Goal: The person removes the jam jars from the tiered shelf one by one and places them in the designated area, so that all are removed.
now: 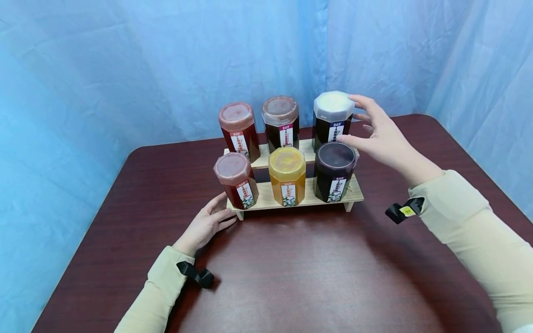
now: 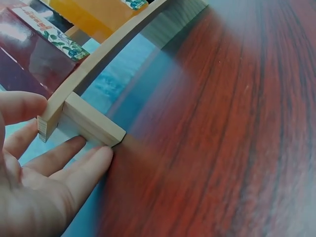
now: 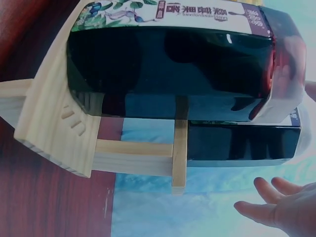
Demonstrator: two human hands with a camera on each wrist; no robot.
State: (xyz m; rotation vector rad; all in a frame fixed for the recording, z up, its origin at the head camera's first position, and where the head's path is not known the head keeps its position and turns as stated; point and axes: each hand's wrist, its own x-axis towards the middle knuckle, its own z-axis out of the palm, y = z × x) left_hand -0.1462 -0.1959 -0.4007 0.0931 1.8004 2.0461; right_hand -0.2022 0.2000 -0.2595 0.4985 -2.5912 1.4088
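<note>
My left hand (image 1: 206,226) holds the left end of a two-tier wooden stand (image 1: 266,199); in the left wrist view its fingers (image 2: 69,173) meet the board's end and the leg. Beside it on the lower tier is a jar of red contents (image 1: 237,180). At upper right, my right hand (image 1: 381,134) is spread around the right side of a dark jar with a white lid (image 1: 333,115). In the right wrist view, its fingers (image 3: 269,205) are apart from the jars. Its thumb comes near the lower dark jar (image 1: 335,171).
A yellow jar (image 1: 287,175) stands mid lower tier. On the upper tier are a red jar (image 1: 239,132) and a dark jar with a brownish lid (image 1: 281,122). The stand rests on a dark red wooden table (image 1: 291,268), with blue curtains (image 1: 187,69) behind.
</note>
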